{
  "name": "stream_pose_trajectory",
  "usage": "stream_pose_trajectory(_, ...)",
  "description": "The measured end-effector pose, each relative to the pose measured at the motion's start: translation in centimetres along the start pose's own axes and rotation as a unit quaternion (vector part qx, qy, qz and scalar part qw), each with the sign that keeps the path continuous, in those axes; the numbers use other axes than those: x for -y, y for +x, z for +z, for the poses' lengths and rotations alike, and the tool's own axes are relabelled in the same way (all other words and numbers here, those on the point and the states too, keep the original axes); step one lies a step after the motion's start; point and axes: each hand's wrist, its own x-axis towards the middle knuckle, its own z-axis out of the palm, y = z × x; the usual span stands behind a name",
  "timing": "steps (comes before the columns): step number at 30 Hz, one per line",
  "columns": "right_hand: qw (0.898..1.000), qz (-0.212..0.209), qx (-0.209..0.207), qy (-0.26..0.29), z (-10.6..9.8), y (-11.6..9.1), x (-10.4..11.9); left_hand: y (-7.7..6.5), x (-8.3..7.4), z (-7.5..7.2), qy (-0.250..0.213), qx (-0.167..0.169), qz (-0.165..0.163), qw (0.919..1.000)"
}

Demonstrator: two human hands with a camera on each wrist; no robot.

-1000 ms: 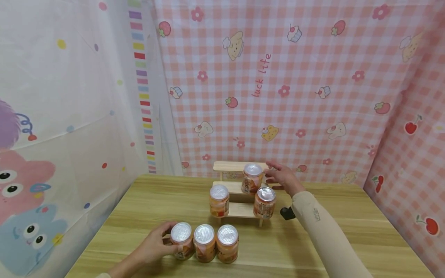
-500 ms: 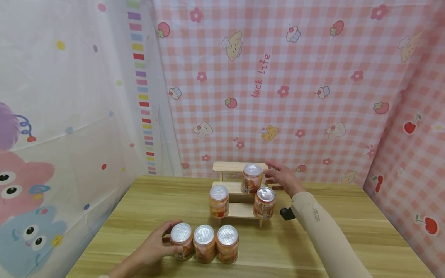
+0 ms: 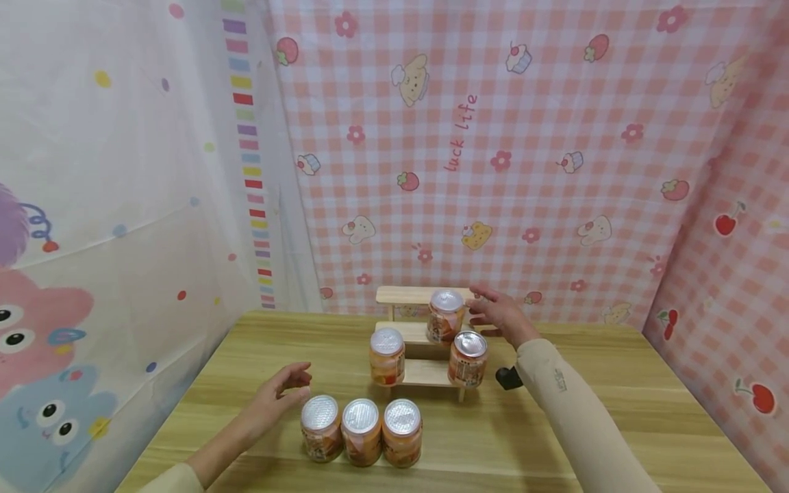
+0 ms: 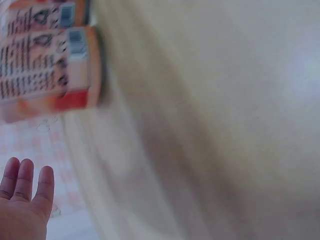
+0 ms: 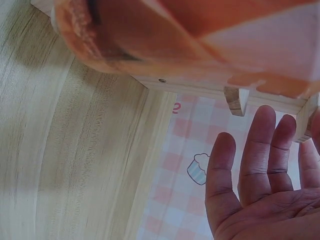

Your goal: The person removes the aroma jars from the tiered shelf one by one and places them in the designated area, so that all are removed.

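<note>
Three orange fruit cans with silver lids stand in a row on the table: a left can [image 3: 320, 445], a middle can [image 3: 361, 448] and a right can [image 3: 403, 448]. Just behind and left of the left can, my left hand [image 3: 276, 397] holds nothing, its fingers extended; the left wrist view shows the fingers [image 4: 44, 190] apart from the cans [image 4: 45, 72]. A small wooden stepped stand [image 3: 401, 296] bears a lower left can [image 3: 387, 366], a lower right can [image 3: 467, 370] and a higher can [image 3: 445, 325]. My right hand [image 3: 505, 316] hovers with spread fingers right beside the higher can.
A black object [image 3: 509, 378] lies by the right forearm, partly covered by the sleeve. The wooden table [image 3: 277, 349] ends at a pink checked curtain [image 3: 530, 192] behind the stand. A white patterned curtain [image 3: 148, 226] hangs on the left.
My left hand has let go of the left can in the row and moved up and away from it. My right hand and the cans stay where they were.
</note>
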Motion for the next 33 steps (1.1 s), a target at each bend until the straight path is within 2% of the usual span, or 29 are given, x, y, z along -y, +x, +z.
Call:
stream_pose_trajectory(7,1.0,0.003,0.0,0.005,0.2,-0.1,0.4,2.5,-1.5,-2.0,0.024,-0.013,0.014,0.9995)
stream_pose_trajectory(16,1.0,0.0,-0.007,0.002,0.2,-0.3,0.2,7.2,-5.2,-4.0,0.031,0.014,0.015,0.9993)
stream_pose_trajectory(25,1.0,-0.003,-0.006,0.012,0.2,-0.3,0.1,12.7,-8.0,-4.3,0.045,0.014,0.011,0.9988)
stream_pose_trajectory(28,1.0,-0.005,-0.005,0.011,0.2,-0.2,0.0,14.3,-8.9,-4.2,0.055,0.02,-0.004,0.9983)
stream_pose_trajectory(33,1.0,-0.009,-0.005,0.018,0.2,0.0,-0.2,16.5,-10.0,-3.7,0.033,0.04,-0.028,0.9983)
